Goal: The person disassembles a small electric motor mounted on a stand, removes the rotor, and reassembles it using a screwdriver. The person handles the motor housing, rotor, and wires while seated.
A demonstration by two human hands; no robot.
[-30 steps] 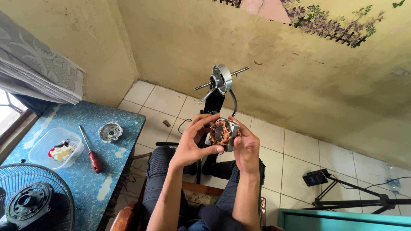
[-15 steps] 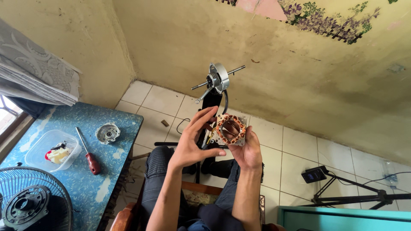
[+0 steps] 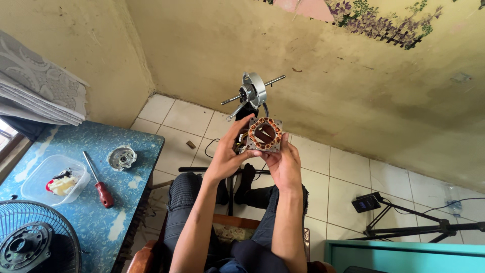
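Note:
My right hand (image 3: 284, 163) holds up a square fan motor stator (image 3: 264, 134) with copper windings, its round opening facing me. My left hand (image 3: 227, 151) grips the stator's left edge with the fingers spread along it. Wires trail down from the stator behind my left hand. Just beyond it stands a fan stand carrying a silver motor housing with a shaft (image 3: 252, 92).
A blue table (image 3: 81, 212) at left holds a red-handled screwdriver (image 3: 100, 186), a round metal motor cover (image 3: 122, 157), a clear plastic box (image 3: 53, 179) of small parts and a fan grille (image 3: 30, 245). A tripod and black device (image 3: 367, 201) lie on the tiled floor at right.
I have lifted the stator slightly and turned it so its open face shows fully. My left hand's fingers have spread along its left edge.

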